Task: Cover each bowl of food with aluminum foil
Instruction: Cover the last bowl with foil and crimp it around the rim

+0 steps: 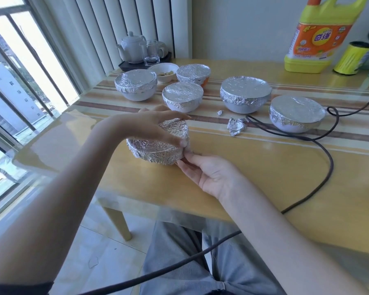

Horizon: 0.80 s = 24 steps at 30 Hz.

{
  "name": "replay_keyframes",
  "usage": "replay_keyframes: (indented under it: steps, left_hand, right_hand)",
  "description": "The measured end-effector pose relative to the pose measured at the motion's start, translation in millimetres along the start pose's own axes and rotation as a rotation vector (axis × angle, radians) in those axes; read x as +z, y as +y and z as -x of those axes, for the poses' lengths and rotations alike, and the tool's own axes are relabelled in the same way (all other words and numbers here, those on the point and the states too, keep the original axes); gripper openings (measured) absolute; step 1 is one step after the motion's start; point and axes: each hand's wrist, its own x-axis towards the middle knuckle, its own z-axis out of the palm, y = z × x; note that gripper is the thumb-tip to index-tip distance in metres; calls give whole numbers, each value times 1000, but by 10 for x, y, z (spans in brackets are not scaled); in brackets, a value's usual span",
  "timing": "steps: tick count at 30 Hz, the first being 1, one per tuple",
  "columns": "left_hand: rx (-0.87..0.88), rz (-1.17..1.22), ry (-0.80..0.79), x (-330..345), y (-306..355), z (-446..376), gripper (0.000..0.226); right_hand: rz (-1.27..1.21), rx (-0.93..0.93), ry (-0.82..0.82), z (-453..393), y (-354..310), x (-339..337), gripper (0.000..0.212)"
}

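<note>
Between the hands, at the near bench (254,177) edge: a bowl wrapped in foil (158,149), foil over the top and down the sides. Left hand (158,128) lies flat on the foil top, fingers straight, pressing down. Right hand (209,172) sits at the bowl's lower right, palm up, fingertips touching the foil hem; it looks like tucking, not gripping. Step in hand: crimping this cover. Beyond the hands, five covered bowls (245,93); one open bowl (163,70) of food farther back is uncovered. Two foil scraps (235,126) lie right of the left hand. Next, probably: finish the hem, set the bowl aside, fetch fresh foil (no roll identifiable) for the open bowl.
</note>
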Motion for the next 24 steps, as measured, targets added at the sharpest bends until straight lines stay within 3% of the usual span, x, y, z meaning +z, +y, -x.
replay_keyframes:
  steps: [6,10,17,20,22,24]
  left_hand:
    - [-4,38,-3,19,10,-9,84]
    - [2,53,-2,28,-2,-13,84]
    - [1,53,17,44,-10,-18,88]
    - [-3,53,19,53,-16,-1,81]
    - [-22,47,8,39,0,10,75]
    - [-43,32,13,33,7,10,77]
  right_hand:
    - [293,-124,-39,-91,-69,-44,12]
    - [446,-335,141,-107,-3,-72,20]
    - [461,-621,374,-88,370,74,16]
    - [582,-567,236,6,475,167,35]
    - [541,-447,120,45,415,165,52]
    - [455,-339,38,31,285,108,53]
